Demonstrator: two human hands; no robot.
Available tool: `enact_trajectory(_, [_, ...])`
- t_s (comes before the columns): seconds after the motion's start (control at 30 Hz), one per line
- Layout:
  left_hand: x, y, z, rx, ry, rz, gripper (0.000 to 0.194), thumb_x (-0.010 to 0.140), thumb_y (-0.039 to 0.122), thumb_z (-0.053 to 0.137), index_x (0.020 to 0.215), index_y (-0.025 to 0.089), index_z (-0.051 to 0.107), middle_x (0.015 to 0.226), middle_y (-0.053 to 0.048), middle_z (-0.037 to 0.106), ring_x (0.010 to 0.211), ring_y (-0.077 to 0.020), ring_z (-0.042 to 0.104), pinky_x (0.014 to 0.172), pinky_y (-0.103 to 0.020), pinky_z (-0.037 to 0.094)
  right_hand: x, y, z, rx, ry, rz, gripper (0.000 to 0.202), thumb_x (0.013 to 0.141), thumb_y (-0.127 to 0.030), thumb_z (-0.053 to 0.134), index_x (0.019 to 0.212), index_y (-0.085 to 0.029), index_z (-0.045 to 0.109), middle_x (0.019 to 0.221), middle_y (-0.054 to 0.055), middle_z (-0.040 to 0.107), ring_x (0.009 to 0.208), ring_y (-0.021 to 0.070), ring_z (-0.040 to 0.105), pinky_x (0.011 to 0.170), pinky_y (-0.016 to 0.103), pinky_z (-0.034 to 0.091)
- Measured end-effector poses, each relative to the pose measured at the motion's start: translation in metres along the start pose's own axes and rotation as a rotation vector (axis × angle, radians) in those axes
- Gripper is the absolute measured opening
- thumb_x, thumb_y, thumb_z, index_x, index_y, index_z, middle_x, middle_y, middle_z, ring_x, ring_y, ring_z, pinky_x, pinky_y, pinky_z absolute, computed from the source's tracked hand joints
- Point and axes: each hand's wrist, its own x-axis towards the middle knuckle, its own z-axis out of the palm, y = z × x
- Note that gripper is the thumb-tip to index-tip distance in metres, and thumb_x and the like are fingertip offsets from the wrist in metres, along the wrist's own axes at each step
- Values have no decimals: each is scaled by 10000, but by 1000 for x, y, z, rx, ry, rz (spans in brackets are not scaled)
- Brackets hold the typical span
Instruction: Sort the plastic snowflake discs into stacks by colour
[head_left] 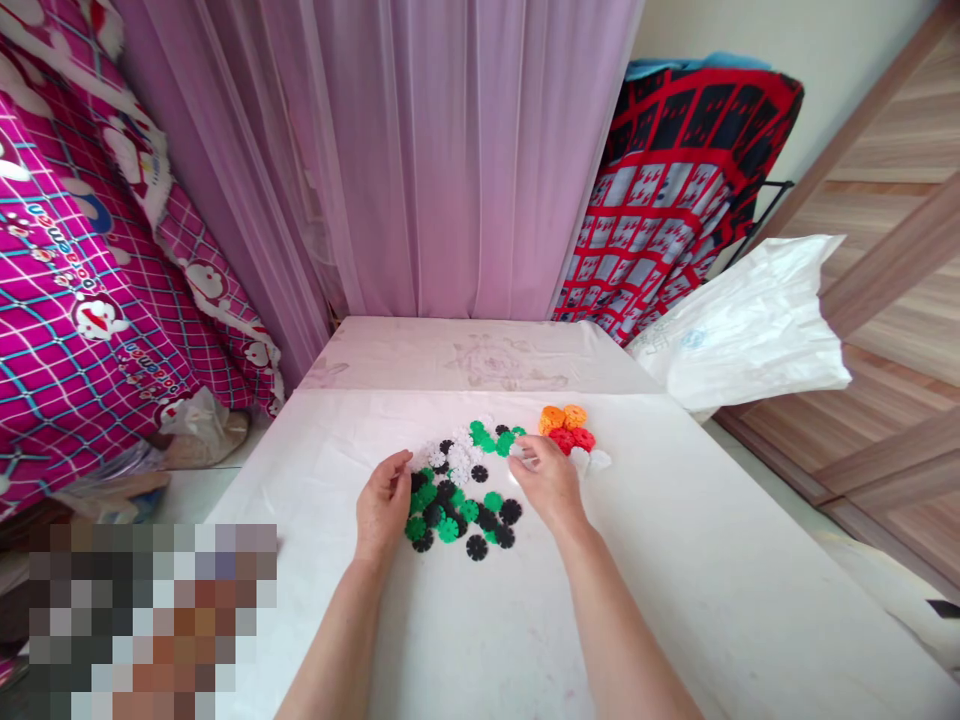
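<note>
Notched plastic snowflake discs lie in a loose spread on the white-covered table. Green and black discs [448, 512] are mixed in the near part, and white discs [463, 458] sit behind them. Farther back are a few more green discs [487, 438]. My left hand [384, 505] is at the left edge of the spread, fingers curled together; what they hold, if anything, is hidden. On the right side, my right hand [549, 482] has its thumb and fingers closed on what looks like a white disc. Just beyond it are orange discs [553, 418], red discs [573, 439] and white discs.
The table [480, 640] reaches a pink curtain [465, 160]. A white plastic bag [757, 325] stands at its right edge, before a red patterned cloth [645, 205]. Pink patterned fabric [90, 260] hangs at left. A wooden door [885, 330] is at right. The lower left is pixelated.
</note>
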Motion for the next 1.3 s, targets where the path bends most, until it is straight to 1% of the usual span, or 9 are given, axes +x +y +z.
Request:
enact_trajectory(0.1, [1,-1,-1,21,-6,15,386,833,470,521,1064,229,713,982,-54,761,799,-185,678,788,-350,551,-5,22,-15,13,32,32,268,750,-333,571,964,-225,691,984,54,723,834,204,660,792,353,523])
enact_trajectory(0.17, [1,-2,-1,25,-4,22,392,831,483,525,1060,229,715,994,-58,761,808,-189,683,801,-355,552,-8,28,-16,6,20,27,294,737,-321,574,991,-231,692,978,48,728,850,206,659,808,360,522])
enact_trajectory(0.3, [1,-4,-1,21,2,17,398,826,489,536,1060,223,717,1049,-70,759,863,-201,691,851,-370,548,-11,25,-7,-21,-12,-21,345,734,-276,588,1063,-226,678,1010,47,728,901,201,656,845,360,513])
enact_trajectory(0.4, [1,-4,-2,28,-7,7,398,832,482,536,1076,223,714,1041,-66,758,856,-199,686,842,-365,549,-12,21,-3,-56,-27,-47,336,743,-247,582,1065,-227,675,1008,37,725,928,204,649,874,364,496])
enact_trajectory(0.77, [2,-7,-1,34,-10,20,390,839,475,536,1078,223,714,1012,-58,759,826,-186,683,800,-342,553,-13,22,-6,-169,-55,-78,321,765,-210,607,1078,-223,680,1048,44,706,974,215,625,896,350,470])
enact_trajectory(0.9, [1,-5,-1,35,-4,21,386,838,479,536,1069,228,714,1008,-57,758,825,-187,679,804,-344,548,-14,5,-3,-198,-52,-153,265,791,-197,616,1041,-217,699,1048,58,711,993,227,611,913,350,458])
enact_trajectory(1.03, [1,-2,-1,16,2,23,396,833,487,530,1065,222,711,1006,-60,756,816,-186,676,789,-339,547,-20,-25,11,-230,-180,-254,188,836,-149,587,932,-239,720,1001,33,731,997,212,598,917,327,435])
enact_trajectory(1.1, [1,-1,-1,11,1,25,394,836,482,526,1068,220,708,990,-60,755,804,-186,674,780,-340,549,-23,-39,20,-250,-248,-279,175,851,-164,593,931,-251,721,1013,20,732,1010,209,590,917,322,427])
enact_trajectory(1.3, [1,-2,-1,9,-4,31,366,849,441,518,1071,221,707,1003,-58,753,813,-182,674,788,-336,551,-24,-59,37,-369,-337,-240,176,860,-277,649,1024,-240,703,1055,44,722,1053,246,582,891,359,420])
